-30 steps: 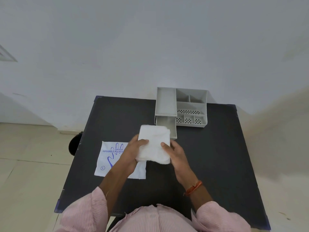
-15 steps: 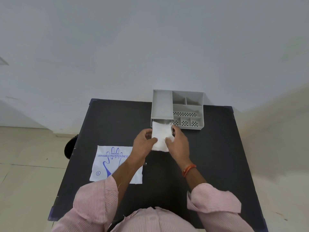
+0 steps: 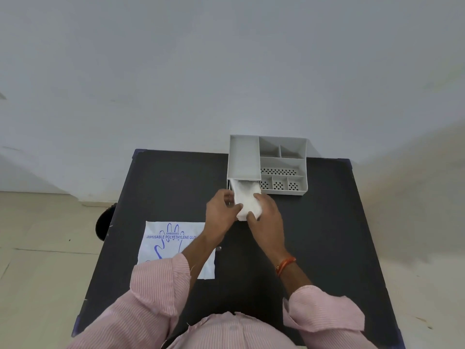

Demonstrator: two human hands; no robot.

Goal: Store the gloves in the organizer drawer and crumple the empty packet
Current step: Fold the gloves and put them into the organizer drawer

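far left, off the table edge: dark round object (image 3: pixel 103 222), partly hidden behind the table, can't tell what it is. floor there is pale tile (image 3: pixel 37 248).

black table (image 3: pixel 327 248) fills the middle of the view, pushed against a white wall (image 3: pixel 226 71).

empty packet (image 3: pixel 163 248) lies flat on the table's left part, near the front-left. white with blue glove outline and blue print, "disposable polyethylene glo…" readable. its right part is covered by the left forearm. not crumpled.

left hand (image 3: pixel 221 212) sits right of the packet, fingers curled and clamped on the left edge of the gloves (image 3: pixel 247 204), thumb on top. pink striped sleeve (image 3: pixel 161 298) rolled up at the forearm.

gloves: folded white stack, held between both hands, far end pushed into the open drawer (image 3: pixel 230 187) at the organizer's front-left. near end hangs out past the drawer front. the drawer is mostly hidden by the stack and hands; only a sliver of its left edge shows.

right hand (image 3: pixel 266 217) is clamped on the right side of the stack, fingers on top, thumb at the near end. hands are close together, nearly touching across the gloves. orange thread band (image 3: pixel 285 265) on the right wrist.

organizer (image 3: pixel 281 165): grey, at the table's back edge against the wall. tall closed block on the left above the drawer, open compartments to its right, front ones with perforated floors.
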